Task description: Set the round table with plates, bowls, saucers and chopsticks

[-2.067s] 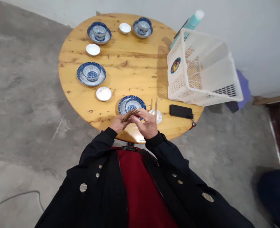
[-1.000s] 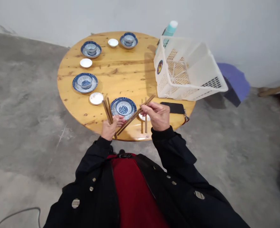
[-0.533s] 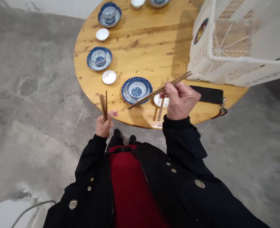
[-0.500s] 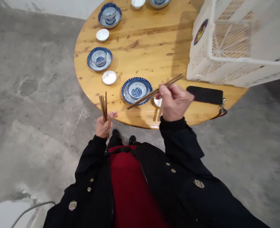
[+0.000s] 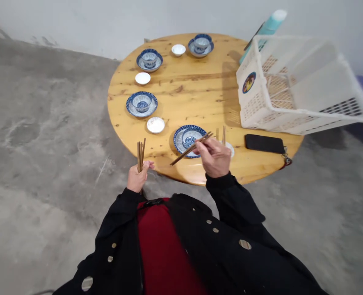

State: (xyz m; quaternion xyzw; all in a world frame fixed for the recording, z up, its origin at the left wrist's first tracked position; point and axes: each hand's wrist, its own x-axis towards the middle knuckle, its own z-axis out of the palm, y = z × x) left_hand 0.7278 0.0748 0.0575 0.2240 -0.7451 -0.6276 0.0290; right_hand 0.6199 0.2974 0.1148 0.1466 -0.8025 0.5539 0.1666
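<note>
My left hand (image 5: 138,176) is closed round a small bundle of brown chopsticks (image 5: 141,153), held upright just off the table's near left edge. My right hand (image 5: 215,157) pinches a pair of chopsticks (image 5: 186,155), slanting down to the left over the nearest blue-and-white plate (image 5: 178,141) and the bowl (image 5: 192,135) standing on it. Under that hand a small white dish (image 5: 230,149) is partly hidden. More chopsticks (image 5: 224,134) lie beside the dish, half covered by the hand. A second small white dish (image 5: 156,125) sits between my two hands.
Other plates with bowls (image 5: 142,104) (image 5: 149,60) (image 5: 201,45) and white dishes (image 5: 142,78) (image 5: 178,50) ring the round wooden table (image 5: 196,94). A white plastic crate (image 5: 255,98) stands at the right, a turquoise object (image 5: 270,25) behind it. A black phone (image 5: 264,143) lies before the crate.
The view has tilted up, showing the table's far side and the wall. My right hand, still with its chopsticks, has shifted left relative to the phone. My left hand keeps its bundle.
</note>
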